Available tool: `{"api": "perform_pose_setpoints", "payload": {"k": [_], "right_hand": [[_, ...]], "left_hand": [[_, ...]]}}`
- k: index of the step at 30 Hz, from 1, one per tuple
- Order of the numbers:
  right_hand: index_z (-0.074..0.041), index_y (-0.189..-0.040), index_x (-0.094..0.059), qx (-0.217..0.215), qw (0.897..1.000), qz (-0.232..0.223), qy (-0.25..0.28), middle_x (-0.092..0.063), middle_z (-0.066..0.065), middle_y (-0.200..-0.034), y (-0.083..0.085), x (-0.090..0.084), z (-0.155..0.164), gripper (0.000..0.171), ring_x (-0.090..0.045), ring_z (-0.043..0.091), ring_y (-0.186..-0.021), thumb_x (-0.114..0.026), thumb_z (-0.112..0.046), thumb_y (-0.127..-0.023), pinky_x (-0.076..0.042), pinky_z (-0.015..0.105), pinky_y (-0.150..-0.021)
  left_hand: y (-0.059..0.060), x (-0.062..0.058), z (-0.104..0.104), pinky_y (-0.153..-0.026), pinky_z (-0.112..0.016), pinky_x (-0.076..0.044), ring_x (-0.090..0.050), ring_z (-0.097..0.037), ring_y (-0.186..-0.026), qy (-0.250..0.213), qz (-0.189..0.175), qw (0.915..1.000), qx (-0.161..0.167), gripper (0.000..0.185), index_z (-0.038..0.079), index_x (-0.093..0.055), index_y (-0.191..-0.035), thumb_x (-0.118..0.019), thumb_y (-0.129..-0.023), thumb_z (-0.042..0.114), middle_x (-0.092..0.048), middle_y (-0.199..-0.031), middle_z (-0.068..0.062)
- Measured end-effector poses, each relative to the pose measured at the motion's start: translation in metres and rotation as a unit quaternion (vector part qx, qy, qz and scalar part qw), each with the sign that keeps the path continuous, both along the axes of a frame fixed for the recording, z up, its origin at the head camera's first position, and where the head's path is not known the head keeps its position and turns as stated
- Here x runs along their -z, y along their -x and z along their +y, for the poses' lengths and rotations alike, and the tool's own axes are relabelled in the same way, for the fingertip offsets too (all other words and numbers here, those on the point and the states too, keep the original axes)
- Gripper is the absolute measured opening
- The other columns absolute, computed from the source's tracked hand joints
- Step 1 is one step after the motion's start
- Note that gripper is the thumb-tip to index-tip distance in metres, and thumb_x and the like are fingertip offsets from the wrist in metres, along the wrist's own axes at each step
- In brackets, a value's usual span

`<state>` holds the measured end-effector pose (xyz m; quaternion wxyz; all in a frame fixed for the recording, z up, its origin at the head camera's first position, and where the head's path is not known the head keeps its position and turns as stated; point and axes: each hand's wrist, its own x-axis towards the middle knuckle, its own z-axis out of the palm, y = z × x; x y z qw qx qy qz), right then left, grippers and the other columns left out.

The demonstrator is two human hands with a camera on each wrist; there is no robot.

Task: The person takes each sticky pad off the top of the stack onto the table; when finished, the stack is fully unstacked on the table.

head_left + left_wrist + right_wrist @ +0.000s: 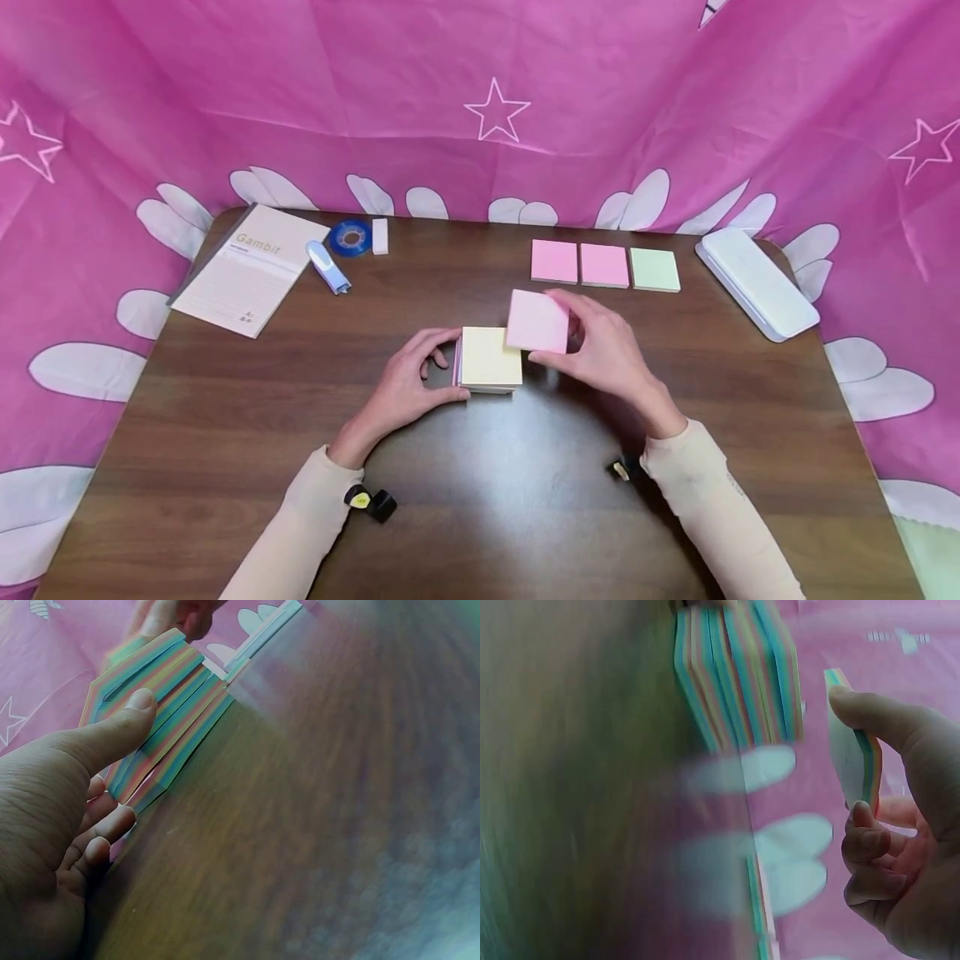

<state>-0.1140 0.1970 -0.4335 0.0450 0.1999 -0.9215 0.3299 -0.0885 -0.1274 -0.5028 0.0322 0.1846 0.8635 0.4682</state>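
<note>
A stack of square sticky note pads, pale yellow on top, stands mid-table. My left hand grips its left side, thumb at the near edge and fingers at the far edge. In the left wrist view the thumb presses along the stack's striped, many-coloured edges. Just right of the stack and raised above the table, my right hand pinches a pink sticky note pad between thumb and fingers. This pad overlaps the stack's upper right corner in the head view. The right wrist view shows the held pad apart from the stack.
Two pink pads and a light green pad lie in a row at the back right, beside a white case. At the back left are a notebook, a pale blue handheld item, blue tape and a white block.
</note>
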Motion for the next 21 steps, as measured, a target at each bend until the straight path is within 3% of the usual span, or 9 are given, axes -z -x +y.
{"api": "perform_pose_setpoints", "payload": {"k": [9,11,16,21], "right_hand": [[-0.007,-0.151,-0.065,0.015,0.998,-0.056,-0.033,-0.074,0.013,-0.119,0.027,0.032,0.034,0.086,-0.064,0.028,-0.096,-0.099,-0.043,-0.081,-0.052,0.05,-0.084],[-0.008,-0.152,-0.064,0.013,0.997,-0.061,-0.049,-0.072,0.011,-0.112,0.029,0.039,0.035,0.088,-0.063,0.028,-0.094,-0.098,-0.045,-0.081,-0.052,0.051,-0.083],[-0.011,-0.16,-0.058,0.005,0.996,-0.064,-0.069,-0.062,0.008,-0.097,0.034,0.045,0.036,0.095,-0.057,0.026,-0.086,-0.099,-0.046,-0.081,-0.046,0.047,-0.074],[-0.011,-0.149,-0.063,0.012,0.997,-0.07,-0.042,-0.062,0.003,-0.101,0.043,0.066,0.045,0.089,-0.057,0.021,-0.089,-0.101,-0.046,-0.078,-0.045,0.041,-0.075]], "left_hand": [[0.001,-0.001,0.001,-0.078,-0.027,-0.043,-0.059,-0.015,-0.102,-0.007,-0.002,1.0,0.001,0.088,0.019,-0.062,-0.158,-0.103,-0.081,0.03,-0.062,-0.142,-0.001],[0.001,-0.001,0.0,-0.077,-0.027,-0.043,-0.058,-0.015,-0.102,-0.006,-0.003,1.0,0.001,0.088,0.019,-0.062,-0.158,-0.103,-0.081,0.03,-0.062,-0.143,-0.001],[0.001,-0.001,0.0,-0.078,-0.028,-0.044,-0.059,-0.016,-0.103,-0.008,-0.003,1.0,0.0,0.088,0.019,-0.061,-0.158,-0.103,-0.081,0.03,-0.062,-0.144,-0.001],[-0.001,-0.001,-0.001,-0.079,-0.029,-0.044,-0.059,-0.016,-0.103,-0.005,-0.005,1.0,0.0,0.089,0.019,-0.061,-0.159,-0.103,-0.081,0.031,-0.062,-0.144,-0.002]]}}
